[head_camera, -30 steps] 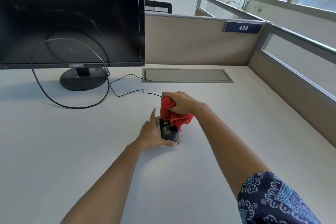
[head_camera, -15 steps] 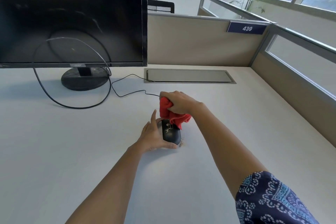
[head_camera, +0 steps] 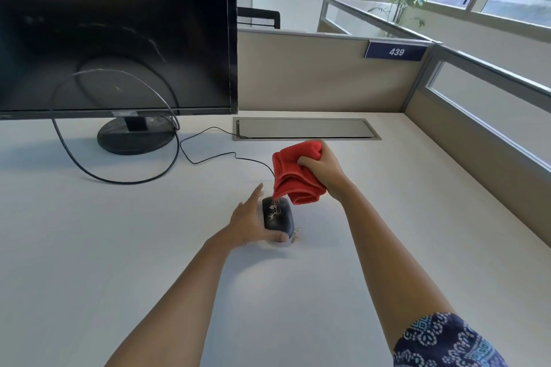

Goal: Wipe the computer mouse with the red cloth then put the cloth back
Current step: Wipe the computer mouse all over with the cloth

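The right hand (head_camera: pixel 323 168) is clutching the bunched red cloth (head_camera: pixel 296 176), fingers curled tight into its folds, holding it just above the far end of the mouse (head_camera: pixel 278 217). The left hand (head_camera: pixel 249 222) is lying with fingers spread along the mouse's left side, thumb hooked round its near end, steadying it on the white desk (head_camera: pixel 89 247). Pale specks are showing on the mouse's top. The cloth is looking soft and limp, easy to wad; the mouse seems light, smooth and likely to slide, so bracing its sides makes sense. Its thin cable (head_camera: pixel 208 158) is trailing far-left toward the monitor (head_camera: pixel 119 33).
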`<state>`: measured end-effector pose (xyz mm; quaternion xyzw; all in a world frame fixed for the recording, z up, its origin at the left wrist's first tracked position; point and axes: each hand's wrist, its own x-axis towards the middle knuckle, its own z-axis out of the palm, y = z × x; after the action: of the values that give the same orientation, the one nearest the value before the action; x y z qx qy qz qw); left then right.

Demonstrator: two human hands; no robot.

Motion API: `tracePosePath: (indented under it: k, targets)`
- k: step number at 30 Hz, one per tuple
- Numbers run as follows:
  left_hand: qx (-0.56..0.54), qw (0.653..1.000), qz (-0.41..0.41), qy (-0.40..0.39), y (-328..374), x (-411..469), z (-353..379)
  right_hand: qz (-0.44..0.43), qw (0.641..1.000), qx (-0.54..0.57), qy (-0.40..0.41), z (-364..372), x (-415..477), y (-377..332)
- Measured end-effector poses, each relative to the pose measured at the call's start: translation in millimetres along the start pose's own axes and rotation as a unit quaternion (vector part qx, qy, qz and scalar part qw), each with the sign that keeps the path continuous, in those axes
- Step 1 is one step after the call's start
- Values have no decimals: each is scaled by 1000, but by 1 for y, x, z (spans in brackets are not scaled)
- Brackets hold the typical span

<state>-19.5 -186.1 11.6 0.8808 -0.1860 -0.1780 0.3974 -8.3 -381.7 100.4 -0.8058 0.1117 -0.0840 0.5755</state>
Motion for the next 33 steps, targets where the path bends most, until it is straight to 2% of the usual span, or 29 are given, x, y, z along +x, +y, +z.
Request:
tracePosePath:
  k: [2, 5, 8, 10, 12, 15, 19, 23, 25, 27, 30, 33]
  targets:
    - [-113, 993, 13, 34, 5, 1, -8, 19, 996, 82, 4, -4, -4, 0]
    - [-267, 956, 31, 115, 29, 3, -25, 32, 976, 215, 11, -4, -12, -2]
    - [-395, 917, -8, 58, 60, 6, -40, 45, 960, 277, 12, 2, -19, -3]
    - [-415, 909, -11, 24, 72, 8, -44, 39, 954, 296, 20, 8, -24, -4]
    - [-408, 913, 2, 23, 78, 9, -43, 32, 952, 302, 28, 11, -27, -4]
    - [-414, 907, -4, 73, 77, 11, -42, 38, 965, 258, 22, 9, -30, -3]
    - [-358, 926, 5, 115, 69, 10, -40, 21, 994, 88, -63, -11, -30, -5]
    - [-283, 953, 43, 100, 70, 8, -45, -57, 987, -61, -140, -26, -29, -15]
    - [-284, 954, 60, 79, 73, 8, -46, -89, 977, -109, -159, -21, -32, -19]
    - [-302, 947, 73, 82, 77, 8, -46, -105, 972, -132, -163, -15, -34, -18]
    - [-312, 939, 70, 123, 75, 8, -45, -97, 980, -111, -136, -14, -36, -15]
    - [-328, 931, 88, 133, 72, 9, -40, -95, 978, -161, -95, -14, -34, -12]
